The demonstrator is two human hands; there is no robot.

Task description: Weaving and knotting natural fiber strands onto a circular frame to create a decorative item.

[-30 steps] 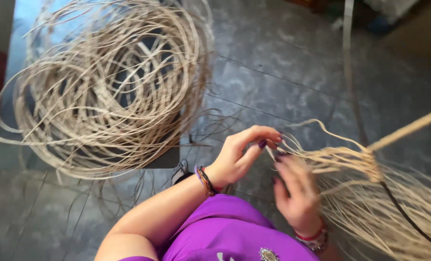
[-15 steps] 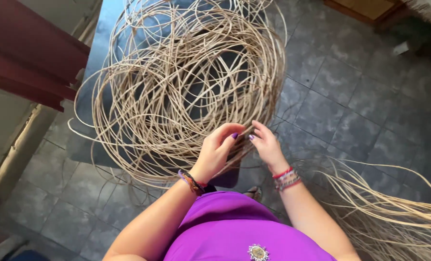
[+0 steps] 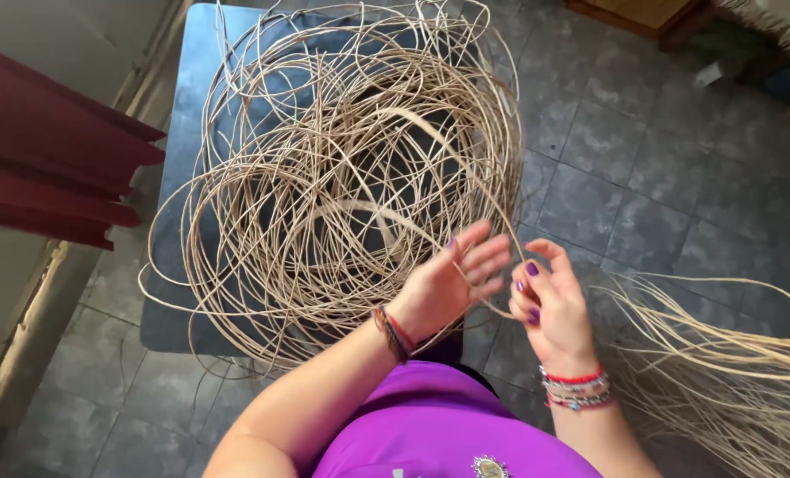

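Nearest is the purple shirt (image 3: pixel 439 425). Above it the left hand (image 3: pixel 448 288) has a released grip, fingers spread, touching one strand that runs up into the cane coil (image 3: pixel 342 177). The right hand (image 3: pixel 550 305), at 3 o'clock from it, has a loosely curled grip; whether it pinches a strand I cannot tell. Loose canes (image 3: pixel 731 372) lie on the grey tile floor (image 3: pixel 643 159) at 4 o'clock. The coil rests on a dark worktop (image 3: pixel 196 88) at 11 o'clock. Half a second ago both hands were pinched together; now they are apart.
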